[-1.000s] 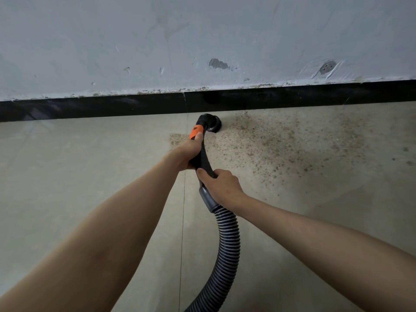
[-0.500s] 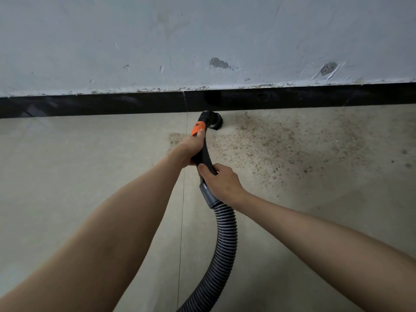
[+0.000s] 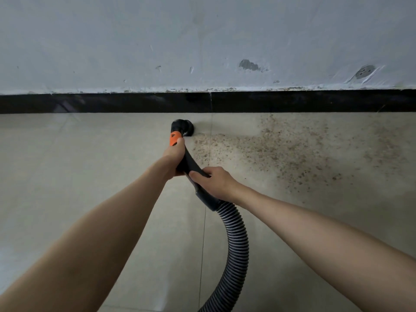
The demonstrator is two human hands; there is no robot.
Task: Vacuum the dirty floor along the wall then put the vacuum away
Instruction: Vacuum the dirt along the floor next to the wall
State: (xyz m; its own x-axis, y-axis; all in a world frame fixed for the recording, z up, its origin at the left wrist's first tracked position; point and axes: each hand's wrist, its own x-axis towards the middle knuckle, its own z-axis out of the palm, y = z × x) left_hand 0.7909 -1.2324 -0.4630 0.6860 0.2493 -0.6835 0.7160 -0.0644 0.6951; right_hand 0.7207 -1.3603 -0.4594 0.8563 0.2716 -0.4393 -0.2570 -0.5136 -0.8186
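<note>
Left hand (image 3: 174, 155) fingers wrapped round wand near orange collar (image 3: 174, 138), steering. Right hand (image 3: 213, 182) fingers clamped lower on handle, taking hose (image 3: 236, 244) weight. Nozzle (image 3: 183, 128) pressed on floor (image 3: 78, 165) near baseboard (image 3: 112, 102), at left edge of dirt patch (image 3: 292, 149); most grit lies right, unvacuumed.

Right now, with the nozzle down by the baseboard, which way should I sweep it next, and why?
Probably sweep the nozzle to the right along the baseboard. It sits on the floor at the left edge of the dirt patch, the tile to its left looks clean, and the specks spread rightward. Both the left hand and right hand have a grip on the wand, so a steady push looks possible.
</note>
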